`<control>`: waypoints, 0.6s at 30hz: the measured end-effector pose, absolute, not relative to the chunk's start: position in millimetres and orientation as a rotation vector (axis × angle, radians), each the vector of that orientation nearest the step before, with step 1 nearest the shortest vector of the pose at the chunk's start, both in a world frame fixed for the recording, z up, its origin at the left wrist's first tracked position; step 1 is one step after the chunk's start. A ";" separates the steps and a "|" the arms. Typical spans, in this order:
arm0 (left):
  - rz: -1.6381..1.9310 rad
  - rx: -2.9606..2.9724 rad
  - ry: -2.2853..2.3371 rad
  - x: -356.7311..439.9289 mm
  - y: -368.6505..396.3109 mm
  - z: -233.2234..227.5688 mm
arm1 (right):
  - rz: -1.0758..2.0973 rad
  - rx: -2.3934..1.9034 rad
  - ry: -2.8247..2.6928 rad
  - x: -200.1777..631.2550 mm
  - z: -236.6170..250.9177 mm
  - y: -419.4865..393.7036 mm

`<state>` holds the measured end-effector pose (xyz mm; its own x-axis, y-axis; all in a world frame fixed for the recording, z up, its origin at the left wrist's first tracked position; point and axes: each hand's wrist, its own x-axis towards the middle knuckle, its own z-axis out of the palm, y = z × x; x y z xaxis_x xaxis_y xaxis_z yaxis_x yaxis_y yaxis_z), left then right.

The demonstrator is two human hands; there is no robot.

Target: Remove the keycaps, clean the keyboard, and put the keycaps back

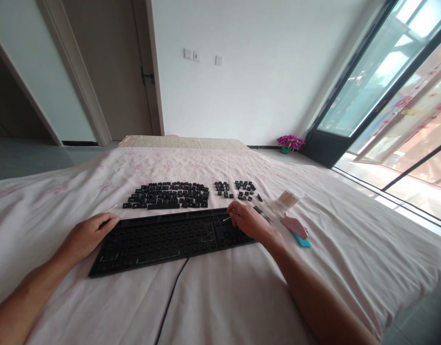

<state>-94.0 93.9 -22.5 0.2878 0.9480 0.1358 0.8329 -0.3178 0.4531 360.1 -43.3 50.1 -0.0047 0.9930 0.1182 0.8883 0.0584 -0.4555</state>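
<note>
- A white wall (249,86) fills twelve o'clock, with three small switch plates (197,56) set high on it.
- A brown door (112,67) in a pale frame stands at eleven o'clock.
- Tall dark-framed glass doors (393,96) run along two o'clock, letting in bright daylight.
- A small pot of purple flowers (290,142) sits on the floor at one o'clock, in the corner.
- Grey floor (26,158) shows at ten o'clock.
- A pale pink flowered sheet (220,287) spreads over the wide surface in front.

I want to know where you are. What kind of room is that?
Probably a bedroom at home. A keyboard lies on a flowered bedsheet, with a door behind and a big glass sliding door beside a pot of pink flowers.
</note>
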 end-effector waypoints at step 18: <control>0.576 2.273 1.599 -93.9 95.3 -24.7 | -0.006 -1.984 -1.951 342.5 48.2 -34.9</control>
<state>-93.9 95.3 -24.7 0.2989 0.9425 0.1494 0.8212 -0.3338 0.4629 342.5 -34.9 48.2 0.0482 0.9672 0.2496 0.9686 0.0157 -0.2479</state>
